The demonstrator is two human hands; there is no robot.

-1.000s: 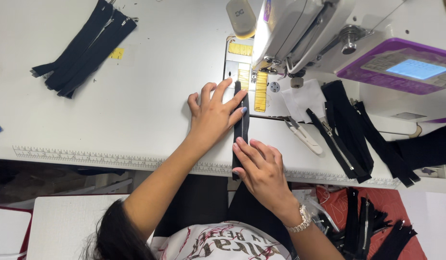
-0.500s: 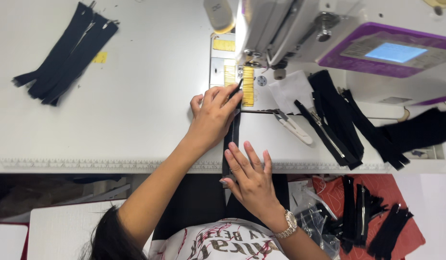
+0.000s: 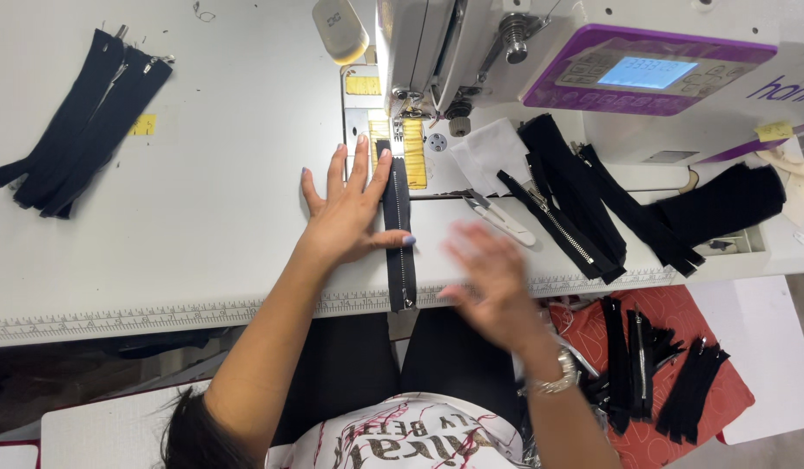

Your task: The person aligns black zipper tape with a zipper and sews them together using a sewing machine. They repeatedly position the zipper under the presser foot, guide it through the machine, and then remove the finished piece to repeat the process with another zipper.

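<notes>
**Right hand off the zipper, left hand alone holds it**

Since half a second ago my right hand point(image 3: 493, 278) has lifted off the black zipper strip point(image 3: 399, 234) and swung out to the right; it now shows only as a blur over the table edge, fingers loosely spread as far as I can tell, holding nothing that I can see. Left hand point(image 3: 350, 213) has stayed put: flat, fingers fanned, palm down on the white table point(image 3: 202, 217), thumb laid across the strip and fingertips along its left side.

Strip lies straight, running from under the presser foot area of the sewing machine point(image 3: 445, 52), over the yellow guide tapes point(image 3: 414, 152), down to the ruler-marked table edge, where its lower end hangs just past. It sits directly right of my left palm, touching the thumb; left of the right hand, apart from it.

Risks, as I judge them:
- One hand only on the strip: the free lower end could swing and pull the top off line.
- Left fingertips are near the needle area; creeping forward would be the hazard.
- Thread snips point(image 3: 497, 217) lie just beside the right hand's sweep and could be knocked.

Further out: loose black zippers point(image 3: 576, 208) at right, another bundle point(image 3: 81, 122) far left, more on a red cloth point(image 3: 680, 365) below.
</notes>
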